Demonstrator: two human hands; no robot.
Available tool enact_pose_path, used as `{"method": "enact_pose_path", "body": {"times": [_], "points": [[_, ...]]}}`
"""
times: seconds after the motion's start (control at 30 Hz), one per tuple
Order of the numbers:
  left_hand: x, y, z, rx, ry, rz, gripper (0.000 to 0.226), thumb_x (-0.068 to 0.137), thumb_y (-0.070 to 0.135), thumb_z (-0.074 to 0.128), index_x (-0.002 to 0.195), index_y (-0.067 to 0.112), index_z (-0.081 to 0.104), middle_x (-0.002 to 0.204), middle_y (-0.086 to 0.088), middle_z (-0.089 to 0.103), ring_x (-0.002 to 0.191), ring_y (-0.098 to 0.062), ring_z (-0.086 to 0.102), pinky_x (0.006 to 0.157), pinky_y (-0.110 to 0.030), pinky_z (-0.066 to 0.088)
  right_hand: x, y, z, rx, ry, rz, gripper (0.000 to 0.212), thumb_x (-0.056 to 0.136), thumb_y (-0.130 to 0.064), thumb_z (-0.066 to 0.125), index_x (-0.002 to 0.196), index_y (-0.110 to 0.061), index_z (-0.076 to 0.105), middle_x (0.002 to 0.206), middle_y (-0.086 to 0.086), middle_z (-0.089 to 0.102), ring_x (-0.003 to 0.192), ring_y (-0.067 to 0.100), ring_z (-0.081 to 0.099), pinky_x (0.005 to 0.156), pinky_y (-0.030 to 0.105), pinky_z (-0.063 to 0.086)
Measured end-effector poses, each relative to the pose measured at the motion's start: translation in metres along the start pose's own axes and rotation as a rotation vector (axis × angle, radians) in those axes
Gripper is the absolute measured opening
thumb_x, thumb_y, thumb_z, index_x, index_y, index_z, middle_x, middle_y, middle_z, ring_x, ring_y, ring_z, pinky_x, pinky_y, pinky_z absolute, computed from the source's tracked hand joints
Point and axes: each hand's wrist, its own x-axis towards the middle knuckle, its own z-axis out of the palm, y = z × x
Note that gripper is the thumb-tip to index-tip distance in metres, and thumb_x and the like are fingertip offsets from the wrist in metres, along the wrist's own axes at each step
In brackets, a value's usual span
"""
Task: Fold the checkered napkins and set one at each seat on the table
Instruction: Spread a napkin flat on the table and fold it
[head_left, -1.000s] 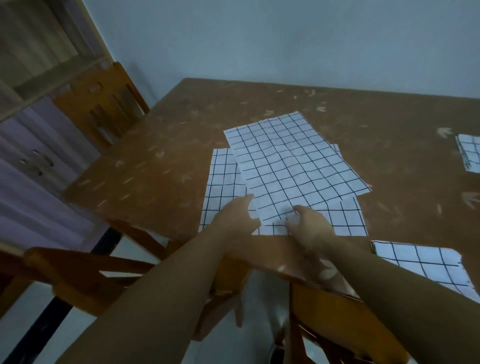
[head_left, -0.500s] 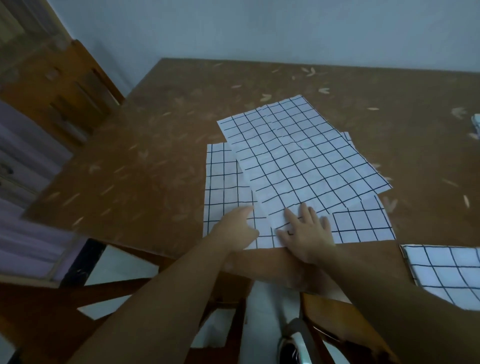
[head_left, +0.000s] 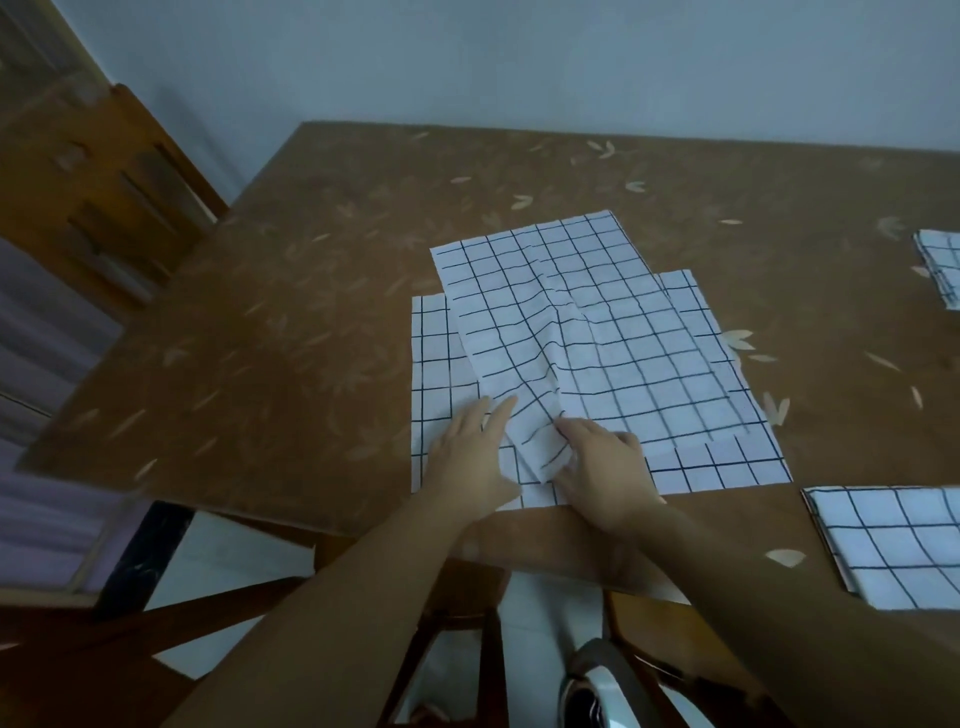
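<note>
Underneath — brown leaf-patterned table, pale wall behind

- The top napkin, flat a moment ago, is now bunching into a raised ridge running from its near corner toward the middle.
- The right hand, earlier lying flat with fingers spread on the cloth, is now curling and pushing the near corner left.
- The left hand is now pressing flatter, its fingers reaching onto the top napkin's near-left edge.
- A folded napkin is coming back into sight at the far right.
</note>
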Motion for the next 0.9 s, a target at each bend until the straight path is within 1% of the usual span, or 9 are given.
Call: {"method": "enact_pose_path", "body": {"times": [0.13, 0.27, 0.37, 0.43, 0.53, 0.63, 0.7, 0.83, 0.9], "points": [[0.007, 0.005, -0.009, 0.077, 0.120, 0.058, 0.081, 0.085, 0.026, 0.064, 0.150, 0.039, 0.017, 0.161, 0.011, 0.012, 0.149, -0.015, 0.003, 0.118, -0.043, 0.014, -0.001, -0.009, -0.016, 0.155, 0.080, -0.154, 0.053, 0.084, -0.018, 0.061, 0.135, -0.016, 0.052, 0.131, -0.001, 0.058, 0.117, 0.018, 0.054, 0.099, 0.033, 0.041], [0.007, 0.006, -0.020, 0.015, 0.245, 0.099, 0.056, 0.084, 0.014, 0.063, 0.136, 0.031, 0.050, 0.147, 0.011, 0.043, 0.144, -0.017, 0.025, 0.113, -0.043, 0.027, -0.005, -0.011, -0.030, 0.213, 0.219, -0.254, 0.041, 0.084, -0.023, 0.065, 0.124, -0.018, 0.061, 0.113, -0.003, 0.065, 0.100, 0.016, 0.060, 0.083, 0.031, 0.050], [0.008, 0.013, -0.030, -0.214, 0.376, 0.156, 0.036, 0.074, 0.010, 0.062, 0.107, 0.019, 0.071, 0.110, 0.002, 0.067, 0.111, -0.020, 0.057, 0.093, -0.038, 0.046, -0.007, -0.009, -0.039, 0.223, 0.256, -0.222, 0.055, 0.081, -0.032, 0.069, 0.132, -0.023, 0.051, 0.110, -0.009, 0.056, 0.091, 0.007, 0.054, 0.076, 0.029, 0.050], [0.007, 0.026, -0.041, -0.334, 0.408, 0.181, 0.027, 0.075, 0.020, 0.062, 0.099, 0.018, 0.073, 0.096, 0.002, 0.070, 0.094, -0.015, 0.062, 0.083, -0.033, 0.050, -0.003, -0.003, -0.042, 0.183, 0.257, -0.186, 0.060, 0.076, -0.029, 0.072, 0.132, -0.025, 0.051, 0.116, -0.006, 0.053, 0.094, 0.013, 0.055, 0.075, 0.030, 0.049], [0.005, 0.041, -0.055, -0.399, 0.438, 0.197, 0.019, 0.081, 0.017, 0.065, 0.098, 0.017, 0.074, 0.095, 0.000, 0.071, 0.087, -0.013, 0.062, 0.077, -0.034, 0.052, 0.002, 0.009, -0.056, 0.180, 0.313, -0.082, 0.040, 0.076, -0.008, 0.069, 0.114, -0.017, 0.067, 0.115, -0.001, 0.062, 0.097, 0.023, 0.063, 0.079, 0.028, 0.048], [0.003, 0.040, -0.068, -0.370, 0.496, 0.182, 0.019, 0.082, 0.017, 0.069, 0.100, 0.020, 0.074, 0.096, 0.000, 0.073, 0.089, -0.018, 0.064, 0.075, -0.034, 0.054, 0.002, 0.022, -0.085, 0.086, 0.230, -0.078, 0.013, 0.090, -0.017, 0.059, 0.091, -0.015, 0.072, 0.091, 0.003, 0.072, 0.082, 0.025, 0.065, 0.070, 0.030, 0.048], [0.000, 0.037, -0.072, -0.331, 0.499, 0.146, 0.020, 0.080, 0.017, 0.072, 0.100, 0.022, 0.075, 0.095, 0.001, 0.074, 0.090, -0.019, 0.065, 0.077, -0.032, 0.053, 0.001, 0.030, -0.103, 0.106, 0.105, -0.092, 0.020, 0.094, -0.025, 0.056, 0.079, -0.019, 0.069, 0.071, 0.000, 0.067, 0.067, 0.021, 0.062, 0.059, 0.031, 0.047], [-0.003, 0.029, -0.064, -0.317, 0.454, 0.036, 0.037, 0.073, 0.027, 0.078, 0.109, 0.026, 0.073, 0.102, 0.006, 0.073, 0.093, -0.013, 0.066, 0.086, -0.030, 0.053, 0.000, 0.034, -0.139, 0.210, -0.128, -0.177, 0.037, 0.089, -0.018, 0.063, 0.054, -0.021, 0.050, 0.051, -0.009, 0.047, 0.048, 0.008, 0.043, 0.052, 0.027, 0.036], [0.008, 0.018, -0.059, -0.325, 0.262, -0.096, 0.048, 0.072, 0.050, 0.076, 0.102, 0.013, 0.074, 0.097, 0.003, 0.071, 0.097, -0.012, 0.062, 0.081, -0.022, 0.048, 0.001, 0.031, -0.158, 0.226, -0.237, -0.173, 0.036, 0.085, -0.017, 0.068, 0.051, -0.019, 0.053, 0.050, -0.009, 0.047, 0.050, 0.005, 0.043, 0.056, 0.027, 0.036]]}}
